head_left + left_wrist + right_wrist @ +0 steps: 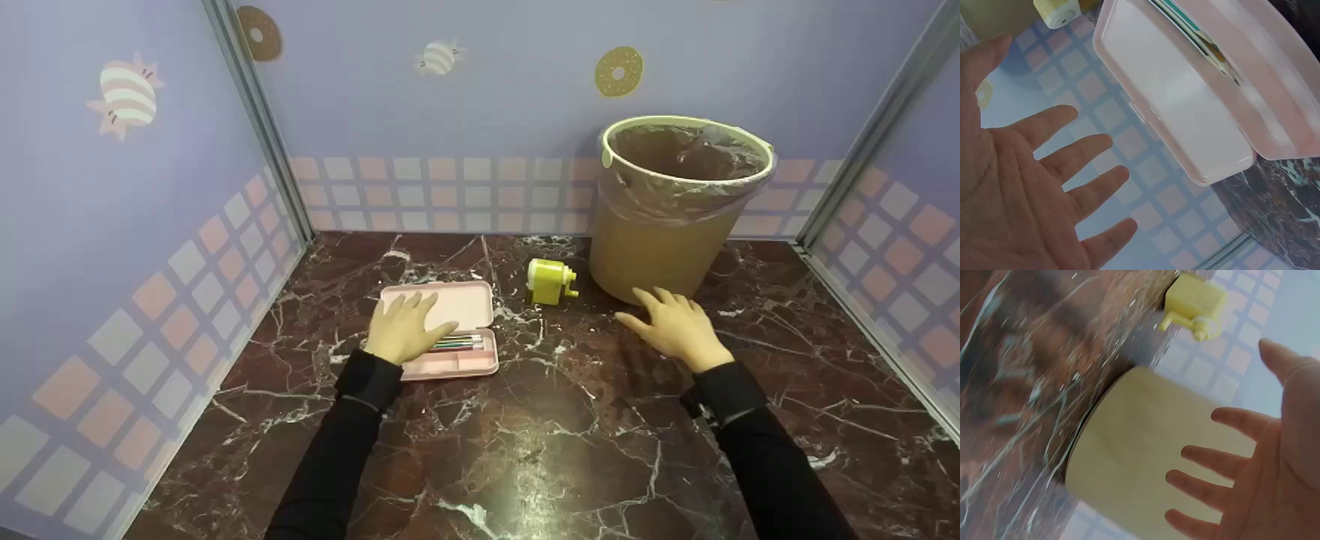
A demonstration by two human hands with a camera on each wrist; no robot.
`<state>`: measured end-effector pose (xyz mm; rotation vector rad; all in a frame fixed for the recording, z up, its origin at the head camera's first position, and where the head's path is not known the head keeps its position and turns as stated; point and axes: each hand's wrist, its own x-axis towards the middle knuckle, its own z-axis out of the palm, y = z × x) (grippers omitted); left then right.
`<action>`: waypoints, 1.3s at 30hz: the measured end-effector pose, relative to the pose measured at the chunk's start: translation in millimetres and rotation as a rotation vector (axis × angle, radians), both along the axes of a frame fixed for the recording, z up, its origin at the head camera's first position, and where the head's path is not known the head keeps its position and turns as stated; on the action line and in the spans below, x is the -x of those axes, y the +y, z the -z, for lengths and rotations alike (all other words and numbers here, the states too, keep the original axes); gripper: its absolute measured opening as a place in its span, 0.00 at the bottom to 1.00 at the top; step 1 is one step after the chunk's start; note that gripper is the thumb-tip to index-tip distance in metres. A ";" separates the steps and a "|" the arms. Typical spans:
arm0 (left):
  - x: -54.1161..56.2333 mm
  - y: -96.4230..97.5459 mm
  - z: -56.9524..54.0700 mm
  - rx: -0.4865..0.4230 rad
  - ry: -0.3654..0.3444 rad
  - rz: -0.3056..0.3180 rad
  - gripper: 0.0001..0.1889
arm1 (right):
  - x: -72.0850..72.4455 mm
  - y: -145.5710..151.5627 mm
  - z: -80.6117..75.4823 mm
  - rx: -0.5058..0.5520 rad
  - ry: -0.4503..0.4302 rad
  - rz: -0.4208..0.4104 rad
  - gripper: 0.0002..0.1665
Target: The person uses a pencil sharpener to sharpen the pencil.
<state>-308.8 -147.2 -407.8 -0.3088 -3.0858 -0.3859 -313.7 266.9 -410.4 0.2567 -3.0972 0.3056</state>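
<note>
My left hand (401,330) hovers with spread fingers over a pink pencil case (450,367), partly covering it in the head view. The case lies with its lid (1157,84) folded back, and several pencils (459,343) rest in its upper compartment. Nothing is held in that palm. Off to the right, my right hand (679,330) is also spread and holds nothing, in front of the base of a beige trash bin (1129,450). A yellow hand-crank pencil sharpener (550,282) stands between the two hands, its crank turned toward the bin.
The bin (660,247) is lined with a clear plastic bag (675,201) and stands at the back right. Patterned panels (450,97) wall in the dark marble tabletop (540,442) at the back and both sides.
</note>
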 end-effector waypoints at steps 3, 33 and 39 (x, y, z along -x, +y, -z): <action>-1.1 -9.0 2.6 0.005 -0.015 -0.014 0.40 | 4.2 -16.4 1.5 0.001 0.026 -0.027 0.44; -0.5 -68.4 49.6 -0.050 -0.069 -0.049 0.50 | 42.5 -188.7 56.9 0.183 0.189 -0.468 0.10; 4.0 -70.5 51.4 -0.048 -0.090 -0.021 0.45 | 45.4 -206.8 65.2 0.152 0.193 -0.449 0.07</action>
